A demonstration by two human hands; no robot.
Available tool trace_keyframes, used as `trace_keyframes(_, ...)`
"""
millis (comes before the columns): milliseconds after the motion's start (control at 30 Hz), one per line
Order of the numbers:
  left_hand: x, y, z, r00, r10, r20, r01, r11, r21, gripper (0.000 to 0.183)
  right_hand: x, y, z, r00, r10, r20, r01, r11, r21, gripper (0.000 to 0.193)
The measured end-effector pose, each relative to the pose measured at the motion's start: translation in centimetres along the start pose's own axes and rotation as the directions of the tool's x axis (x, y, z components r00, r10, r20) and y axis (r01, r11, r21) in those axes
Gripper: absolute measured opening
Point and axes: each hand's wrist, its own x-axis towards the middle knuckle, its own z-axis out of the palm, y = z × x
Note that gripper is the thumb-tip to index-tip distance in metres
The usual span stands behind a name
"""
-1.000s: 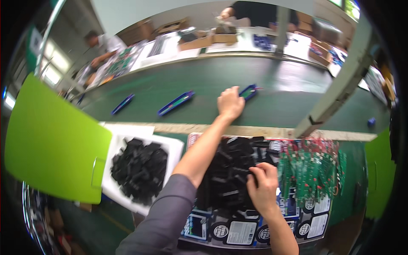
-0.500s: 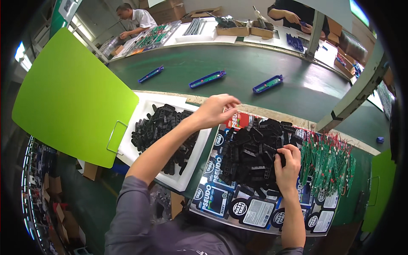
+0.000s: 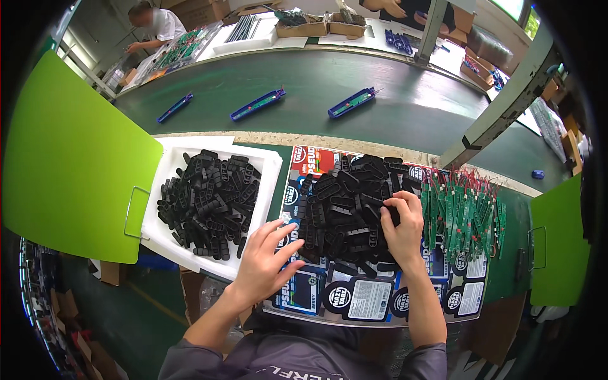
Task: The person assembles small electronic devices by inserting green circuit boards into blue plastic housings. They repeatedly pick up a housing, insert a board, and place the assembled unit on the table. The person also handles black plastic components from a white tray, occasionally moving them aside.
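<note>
A heap of small black slotted plastic pieces (image 3: 342, 215) lies on a printed sheet in front of me. At the heap's right side, my right hand (image 3: 405, 231) has its fingers curled in, thumb and forefinger closed round a black plastic piece partly hidden by the fingers. My left hand (image 3: 266, 263) hovers at the heap's near left edge, fingers spread and holding nothing. Left of it, a white foam tray (image 3: 269, 183) holds more of the same black pieces (image 3: 212, 202). Narrow green circuit boards with red wires (image 3: 465, 212) are piled right of the heap.
Beyond the work surface runs a green conveyor belt (image 3: 304, 69) bearing blue casings with green boards inside (image 3: 351, 103). A metal post (image 3: 506, 95) rises at right. Lime-green chair backs (image 3: 69, 158) flank me. Across the belt, people sit among boxes and parts.
My left hand has come back from beyond the heap's far left edge to its near left edge. My right hand stays at the heap's right side. The view has shifted to the right.
</note>
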Motion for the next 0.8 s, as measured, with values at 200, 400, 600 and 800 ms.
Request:
trace_keyframes(200, -5.1, -1.7, -0.6, 0.996, -0.024, -0.081, 0.036, 0.987, 0.159, 0.035, -0.1, -0.1, 0.0, 1.000, 0.011, -0.001, -0.011, 1.000, -0.010, 0.015)
trace_keyframes(400, -4.3, -2.3, 0.9, 0.973, 0.024, -0.230, 0.025, 0.977, 0.210, 0.022, 0.1, -0.5, 0.0, 1.000, 0.012, 0.017, -0.012, 1.000, -0.005, 0.015)
trace_keyframes(600, -3.0, -2.7, 1.2, 0.965, -0.009, -0.261, 0.076, 0.966, 0.246, 0.021, -0.1, -0.4, -0.1, 1.000, 0.017, 0.003, -0.017, 1.000, -0.007, 0.015)
trace_keyframes(800, -3.0, -3.4, 1.4, 0.950, -0.022, -0.313, 0.107, 0.961, 0.257, 0.021, -0.2, -0.4, -0.1, 0.999, 0.018, 0.028, -0.018, 1.000, -0.001, 0.016)
